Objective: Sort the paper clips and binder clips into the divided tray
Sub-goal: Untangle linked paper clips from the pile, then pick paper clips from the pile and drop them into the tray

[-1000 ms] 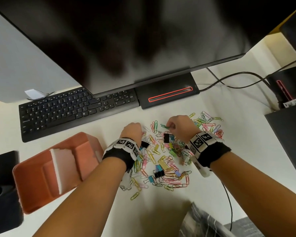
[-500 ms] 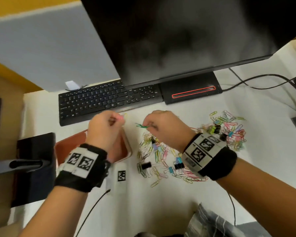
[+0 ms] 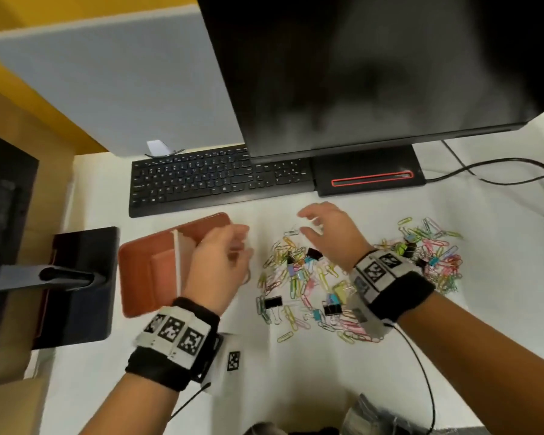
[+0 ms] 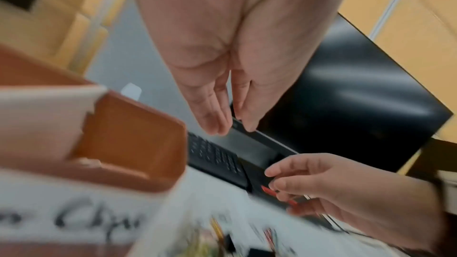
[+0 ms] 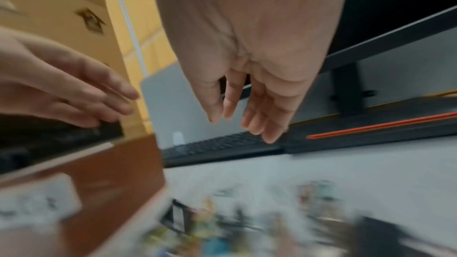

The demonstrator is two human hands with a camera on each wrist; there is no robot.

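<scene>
The orange-brown divided tray stands left of centre, with a white divider across it. My left hand hovers over the tray's right edge; in the left wrist view its fingers are straight and hold nothing. Right of the tray lies a pile of coloured paper clips with black binder clips among them. A second pile lies farther right. My right hand is spread open above the far edge of the near pile, empty in the right wrist view.
A black keyboard and the monitor's base lie just behind the tray and clips, under the large monitor. A black block stands left of the tray. Cables run at the back right. A white marker card lies near my left wrist.
Half a second ago each hand pinched a clip beside the tray. Now both hands are open and hold nothing, and the right hand has drifted back towards the pile.
</scene>
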